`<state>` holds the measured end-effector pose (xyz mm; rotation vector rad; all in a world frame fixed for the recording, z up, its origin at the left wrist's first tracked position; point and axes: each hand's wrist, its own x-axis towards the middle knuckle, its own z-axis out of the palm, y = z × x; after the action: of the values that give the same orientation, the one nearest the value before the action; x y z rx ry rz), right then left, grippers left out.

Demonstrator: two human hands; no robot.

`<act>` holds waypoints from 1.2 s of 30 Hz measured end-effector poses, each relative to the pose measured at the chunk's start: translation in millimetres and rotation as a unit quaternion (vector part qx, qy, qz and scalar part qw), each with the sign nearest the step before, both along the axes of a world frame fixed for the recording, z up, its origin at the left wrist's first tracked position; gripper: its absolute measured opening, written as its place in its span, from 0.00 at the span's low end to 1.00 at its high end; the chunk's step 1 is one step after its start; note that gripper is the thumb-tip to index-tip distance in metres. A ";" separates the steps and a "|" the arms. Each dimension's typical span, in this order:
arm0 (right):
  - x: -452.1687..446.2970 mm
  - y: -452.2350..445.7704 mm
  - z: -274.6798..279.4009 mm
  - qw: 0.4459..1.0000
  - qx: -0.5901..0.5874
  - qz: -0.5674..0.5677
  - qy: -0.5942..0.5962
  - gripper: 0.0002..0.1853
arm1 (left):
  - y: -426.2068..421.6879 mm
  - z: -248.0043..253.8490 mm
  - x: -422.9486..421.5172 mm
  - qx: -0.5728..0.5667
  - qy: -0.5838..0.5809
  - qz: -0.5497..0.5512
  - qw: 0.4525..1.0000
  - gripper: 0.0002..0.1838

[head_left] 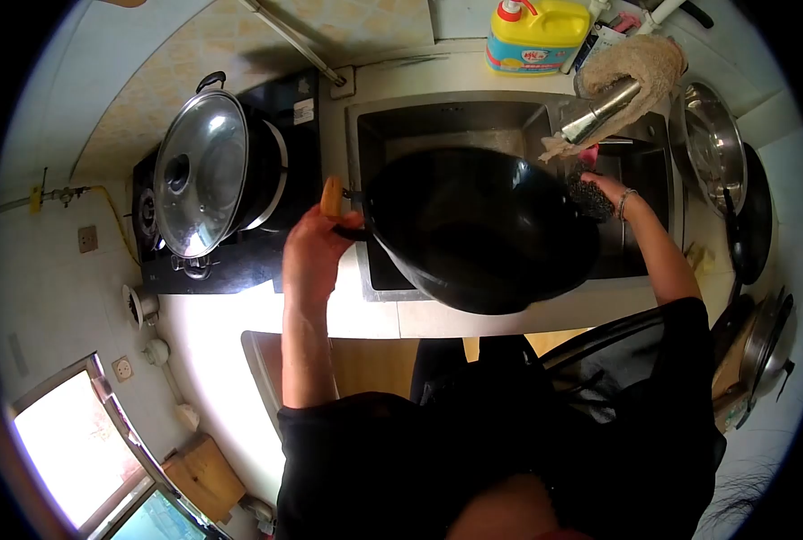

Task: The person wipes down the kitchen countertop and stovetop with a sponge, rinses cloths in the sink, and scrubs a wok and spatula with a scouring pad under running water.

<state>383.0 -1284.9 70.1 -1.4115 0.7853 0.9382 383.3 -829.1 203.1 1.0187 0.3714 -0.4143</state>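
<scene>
A large black wok (482, 234) is held tilted over the sink (392, 292), hiding much of the basin. My left hand (316, 241) is closed around its handle (332, 196), a light wooden-looking grip on the wok's left side. On the opposite side, my right hand (610, 191) grips a dark, mesh-like scouring pad (590, 198) against or just beside the wok's right rim; contact there is hard to make out. A faucet (604, 110) wrapped in a tan cloth (635, 67) reaches over the sink near my right hand.
Left of the sink, a pot with a glass lid (205, 171) stands on the black stove (239, 279). A yellow detergent jug (536, 36) is behind the sink. Metal basins (712, 135) and a dark pan (754, 216) lean at the right wall.
</scene>
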 end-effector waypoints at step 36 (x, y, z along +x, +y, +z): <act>0.9 21.4 24.3 0.614 -0.609 0.433 -0.254 0.28 | -2.9 -184.5 -6.9 0.737 -0.075 -0.071 0.668 0.23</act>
<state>383.9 -1263.5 94.4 -3.2921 0.1322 0.4860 376.5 -832.0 18.6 2.6916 0.4605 -0.0694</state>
